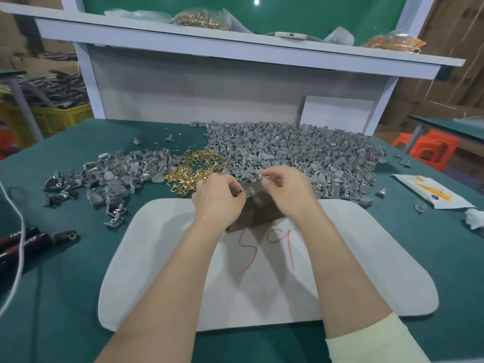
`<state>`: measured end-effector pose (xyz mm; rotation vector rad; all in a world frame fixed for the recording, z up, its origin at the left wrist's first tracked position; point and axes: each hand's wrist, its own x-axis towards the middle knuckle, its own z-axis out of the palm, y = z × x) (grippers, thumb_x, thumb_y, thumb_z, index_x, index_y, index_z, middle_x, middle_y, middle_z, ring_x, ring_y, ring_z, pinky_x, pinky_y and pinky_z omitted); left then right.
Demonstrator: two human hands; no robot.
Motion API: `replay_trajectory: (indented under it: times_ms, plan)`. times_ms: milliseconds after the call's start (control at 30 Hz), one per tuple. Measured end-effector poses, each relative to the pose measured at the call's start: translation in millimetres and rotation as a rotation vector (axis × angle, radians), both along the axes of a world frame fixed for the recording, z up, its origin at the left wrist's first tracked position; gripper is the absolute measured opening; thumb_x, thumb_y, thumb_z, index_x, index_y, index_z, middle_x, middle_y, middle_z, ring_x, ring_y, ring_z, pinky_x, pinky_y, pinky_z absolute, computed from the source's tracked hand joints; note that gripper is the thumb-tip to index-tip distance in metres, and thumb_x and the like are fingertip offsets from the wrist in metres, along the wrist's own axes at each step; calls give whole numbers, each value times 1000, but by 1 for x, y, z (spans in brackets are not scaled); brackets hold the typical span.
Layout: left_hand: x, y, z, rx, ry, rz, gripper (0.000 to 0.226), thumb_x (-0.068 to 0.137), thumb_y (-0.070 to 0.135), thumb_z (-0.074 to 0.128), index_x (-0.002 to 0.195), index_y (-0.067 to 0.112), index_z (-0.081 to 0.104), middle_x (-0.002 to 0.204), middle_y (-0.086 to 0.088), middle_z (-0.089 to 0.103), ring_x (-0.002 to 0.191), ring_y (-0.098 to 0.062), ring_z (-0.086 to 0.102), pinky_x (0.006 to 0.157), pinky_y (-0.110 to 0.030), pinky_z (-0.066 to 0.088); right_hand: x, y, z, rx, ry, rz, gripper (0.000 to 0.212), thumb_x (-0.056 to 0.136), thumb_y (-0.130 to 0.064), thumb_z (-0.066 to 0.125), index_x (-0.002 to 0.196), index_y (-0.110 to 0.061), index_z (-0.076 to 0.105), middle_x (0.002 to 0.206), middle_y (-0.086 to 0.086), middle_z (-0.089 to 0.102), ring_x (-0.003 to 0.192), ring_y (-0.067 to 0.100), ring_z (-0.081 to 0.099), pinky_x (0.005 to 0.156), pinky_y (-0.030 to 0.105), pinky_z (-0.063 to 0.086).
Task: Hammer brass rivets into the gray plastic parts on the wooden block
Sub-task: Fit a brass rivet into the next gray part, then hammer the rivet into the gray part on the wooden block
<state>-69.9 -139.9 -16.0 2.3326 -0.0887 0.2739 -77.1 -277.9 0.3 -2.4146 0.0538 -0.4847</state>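
Observation:
Both of my hands meet over the dark wooden block (258, 212), which stands on a white mat (340, 271) marked with red writing. My left hand (218, 196) pinches a small gray plastic part (248, 192) above the block. My right hand (286, 188) pinches a small thin piece (263, 175) at its fingertips, too blurred to name. Just behind my left hand lies a heap of brass rivets (192, 167). A large pile of gray plastic parts (301, 150) spreads behind my right hand. A smaller gray pile (117, 174) lies to the left.
A hammer with a black and red handle (28, 241) lies at the table's left edge beside a white cord (18, 260). A white packet (432, 191) and crumpled tissue (474, 218) sit at the right. A shelf (235, 45) overhead holds bags of rivets.

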Motion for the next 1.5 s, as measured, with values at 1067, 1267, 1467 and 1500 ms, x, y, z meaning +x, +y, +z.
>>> replay_trajectory:
  times_ms: [1067, 1267, 1467, 1500]
  plan:
    - [7, 11, -1, -25, 25, 114, 7, 85, 22, 66, 78, 24, 64, 108, -1, 67, 113, -30, 53, 94, -37, 39, -31, -8, 22, -265, 45, 47, 38, 91, -32, 57, 126, -45, 54, 115, -7, 66, 105, 20, 60, 88, 33, 47]
    - [6, 10, 1, -61, 20, 123, 25, 85, 22, 67, 64, 26, 56, 104, -2, 69, 109, -32, 55, 95, -37, 43, -33, -9, 31, -184, -153, 8, 38, 90, -30, 57, 126, -43, 55, 115, -11, 66, 98, 14, 61, 88, 28, 48]
    - [6, 10, 1, -72, 19, 112, 20, 85, 22, 68, 69, 27, 57, 106, -3, 69, 108, -31, 57, 96, -40, 44, -36, -5, 27, -270, -53, 4, 39, 90, -31, 57, 126, -46, 53, 115, -11, 66, 105, 19, 60, 88, 32, 48]
    - [6, 9, 1, -82, 10, 122, 23, 84, 22, 68, 66, 27, 56, 105, -4, 70, 107, -31, 58, 95, -39, 45, -37, -5, 29, -227, -128, -15, 39, 91, -30, 57, 126, -45, 54, 113, -10, 67, 103, 18, 61, 87, 32, 47]
